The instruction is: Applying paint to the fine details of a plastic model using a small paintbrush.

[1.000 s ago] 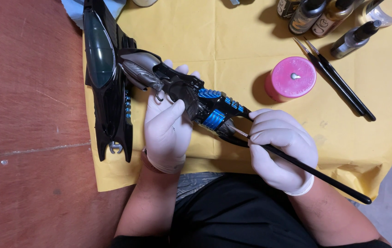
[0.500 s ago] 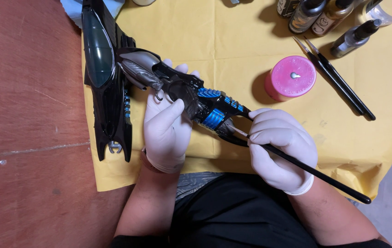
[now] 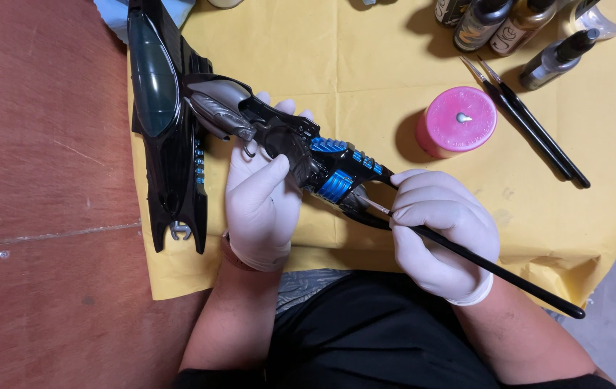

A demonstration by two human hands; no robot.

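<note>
Yellow paper covers the table; gloved left hand grips a black-and-blue model part, right hand pinches a paintbrush.

**Layout at the bench**

Sheet of paper spread over the table. Long vehicle model lies on the sheet's left edge. Just right of it, the smaller model part, in the left hand. Right hand beyond that, with a paintbrush. Behind it, a candle; right of the candle, two spare brushes. Bottles at the far edge.
</note>
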